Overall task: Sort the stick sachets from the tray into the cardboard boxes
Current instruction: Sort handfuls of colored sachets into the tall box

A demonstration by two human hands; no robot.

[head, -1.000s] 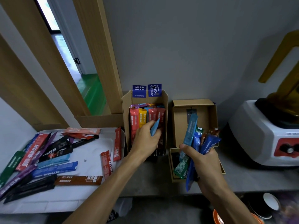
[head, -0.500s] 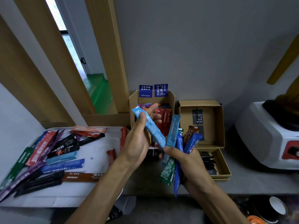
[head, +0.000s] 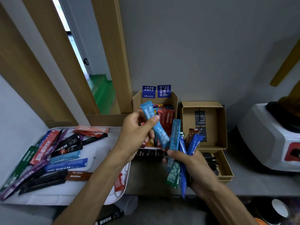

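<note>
Sachets [head: 48, 153] on tray [head: 100, 148], grey counter [head: 253, 182], grey wall [head: 211, 54]; left grip [head: 134, 132] pinches blue sachet [head: 162, 137], right grip [head: 198, 166] clasps bundle [head: 174, 174].

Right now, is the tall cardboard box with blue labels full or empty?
Not empty: red stick sachets stand upright inside the tall cardboard box.

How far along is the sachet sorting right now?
Partly done. The tall box holds upright red and orange sachets; the low box holds dark ones. In hand: the left hand holds a light blue sachet, the right hand grips a blue-green bundle. Left: many sachets lie on the tray.
</note>
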